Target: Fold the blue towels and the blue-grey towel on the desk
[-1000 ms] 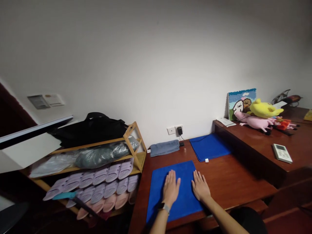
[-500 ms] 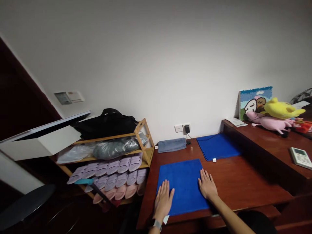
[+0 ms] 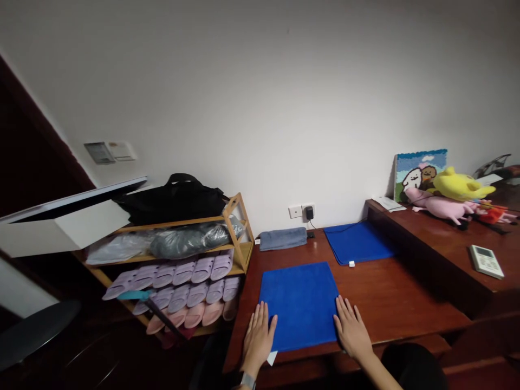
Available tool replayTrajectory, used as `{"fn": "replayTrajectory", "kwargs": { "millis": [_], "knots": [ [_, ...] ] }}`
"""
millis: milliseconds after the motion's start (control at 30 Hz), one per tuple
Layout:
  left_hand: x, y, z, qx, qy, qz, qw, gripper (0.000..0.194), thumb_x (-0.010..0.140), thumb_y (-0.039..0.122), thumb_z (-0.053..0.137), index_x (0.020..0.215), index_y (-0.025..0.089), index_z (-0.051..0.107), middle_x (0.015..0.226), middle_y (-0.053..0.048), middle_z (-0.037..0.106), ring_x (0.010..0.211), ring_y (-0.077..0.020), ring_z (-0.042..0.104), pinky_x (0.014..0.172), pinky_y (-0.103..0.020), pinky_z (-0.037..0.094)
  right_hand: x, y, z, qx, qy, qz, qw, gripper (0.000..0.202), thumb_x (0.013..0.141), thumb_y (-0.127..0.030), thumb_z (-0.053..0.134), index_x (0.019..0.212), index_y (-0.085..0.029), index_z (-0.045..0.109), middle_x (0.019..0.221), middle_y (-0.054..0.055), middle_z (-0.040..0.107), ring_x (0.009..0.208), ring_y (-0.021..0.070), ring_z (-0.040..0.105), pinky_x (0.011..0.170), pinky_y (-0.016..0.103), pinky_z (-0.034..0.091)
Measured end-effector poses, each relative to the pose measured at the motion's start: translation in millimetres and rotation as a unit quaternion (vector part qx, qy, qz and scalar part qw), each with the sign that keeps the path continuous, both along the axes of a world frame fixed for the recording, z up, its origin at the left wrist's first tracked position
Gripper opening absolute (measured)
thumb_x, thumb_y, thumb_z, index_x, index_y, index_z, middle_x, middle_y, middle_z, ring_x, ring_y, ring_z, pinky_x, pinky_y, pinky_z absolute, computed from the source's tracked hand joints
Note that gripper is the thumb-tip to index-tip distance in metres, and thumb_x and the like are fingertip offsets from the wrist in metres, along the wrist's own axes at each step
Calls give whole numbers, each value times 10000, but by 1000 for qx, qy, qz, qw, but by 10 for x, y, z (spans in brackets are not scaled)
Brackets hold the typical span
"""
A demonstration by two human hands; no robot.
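A blue cloth (image 3: pixel 301 306) lies flat as a near-square on the brown wooden desk (image 3: pixel 390 303), its white tag (image 3: pixel 272 357) sticking out at the lower left corner. Along its left edge rests my left hand (image 3: pixel 260 333), palm down with fingers stretched out. My right hand (image 3: pixel 352 327) lies at the right edge, also flat, fingers slightly spread and touching the cloth's border. Neither hand grips anything. Farther back on the desk is a second, folded blue cloth (image 3: pixel 359 244) with a small white tag.
A rolled grey-blue towel (image 3: pixel 283 239) lies by the wall near a plugged-in charger (image 3: pixel 309 213). At left stands a wooden rack (image 3: pixel 239 227) with slippers (image 3: pixel 195 271) and a black bag (image 3: pixel 174 200). The raised right ledge holds plush toys (image 3: pixel 463 184) and a remote control (image 3: pixel 486 261).
Both hands have shifted outward and slightly down along the cloth's side edges, the left to the left and the right to the right. The whole view has shifted a little.
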State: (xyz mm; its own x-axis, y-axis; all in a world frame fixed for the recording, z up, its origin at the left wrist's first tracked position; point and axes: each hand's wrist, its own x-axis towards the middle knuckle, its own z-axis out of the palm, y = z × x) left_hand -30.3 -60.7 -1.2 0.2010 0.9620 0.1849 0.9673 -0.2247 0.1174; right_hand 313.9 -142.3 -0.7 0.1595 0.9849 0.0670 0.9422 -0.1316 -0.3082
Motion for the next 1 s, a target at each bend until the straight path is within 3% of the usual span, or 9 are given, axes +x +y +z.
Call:
{"fn": "replayTrajectory", "kwargs": {
  "millis": [100,167,267,433,533,633,900,1000],
  "knots": [
    [22,-10,73,0,8,-6,1000,715,1068,541,265,1647,127,328,1699,-117,322,1586,-289,277,1303,-526,279,-33,-42,51,11,1,12,1000,660,1064,-467,200,1662,-205,291,1725,-2,239,1620,245,174,1325,492,162],
    [187,-55,156,7,5,-12,1000,711,1077,532,246,1649,116,315,1705,-121,298,1591,-282,266,1310,-525,265,-43,-37,93,7,6,25,1000,656,1068,-469,185,1660,-208,293,1723,-14,237,1620,240,170,1326,482,164],
    [729,-177,261,4,-22,-60,998,676,1093,512,215,1667,159,268,1716,-94,272,1594,-275,259,1311,-531,278,-35,-25,108,-6,9,32,999,654,1072,-470,178,1657,-203,294,1719,-11,247,1616,236,186,1326,470,168],
    [1804,-415,303,-35,-51,-232,971,636,1101,479,198,1682,220,173,1727,-60,248,1599,-270,251,1305,-530,314,7,-18,35,2,-7,52,999,629,1064,-415,227,1651,-204,310,1720,5,248,1616,239,186,1324,481,176],
    [1989,-502,278,-45,-49,-253,965,628,1105,468,177,1682,222,157,1730,-53,244,1602,-249,248,1318,-500,292,24,-19,-14,10,-17,68,997,619,1052,-387,262,1645,-225,335,1722,11,249,1616,245,188,1321,490,176],
    [1710,-537,243,-35,-43,-228,972,639,1103,495,200,1683,227,166,1736,-38,231,1606,-242,239,1325,-480,277,20,-22,-55,14,-11,55,998,640,1066,-432,225,1648,-186,324,1718,26,264,1614,252,202,1320,491,183],
    [153,-589,15,-29,0,28,999,712,1069,576,222,1671,199,274,1720,-68,296,1594,-279,273,1309,-519,281,2,16,-44,0,-12,37,999,653,1061,-435,223,1647,-169,337,1709,17,279,1608,255,226,1318,498,188],
    [-137,-608,-103,-10,-9,37,999,681,1072,526,243,1686,231,219,1727,-40,292,1597,-271,259,1304,-505,294,-16,-20,10,-2,-14,27,1000,648,1056,-434,229,1644,-189,353,1705,9,290,1606,262,231,1314,508,201]
  ]
}}
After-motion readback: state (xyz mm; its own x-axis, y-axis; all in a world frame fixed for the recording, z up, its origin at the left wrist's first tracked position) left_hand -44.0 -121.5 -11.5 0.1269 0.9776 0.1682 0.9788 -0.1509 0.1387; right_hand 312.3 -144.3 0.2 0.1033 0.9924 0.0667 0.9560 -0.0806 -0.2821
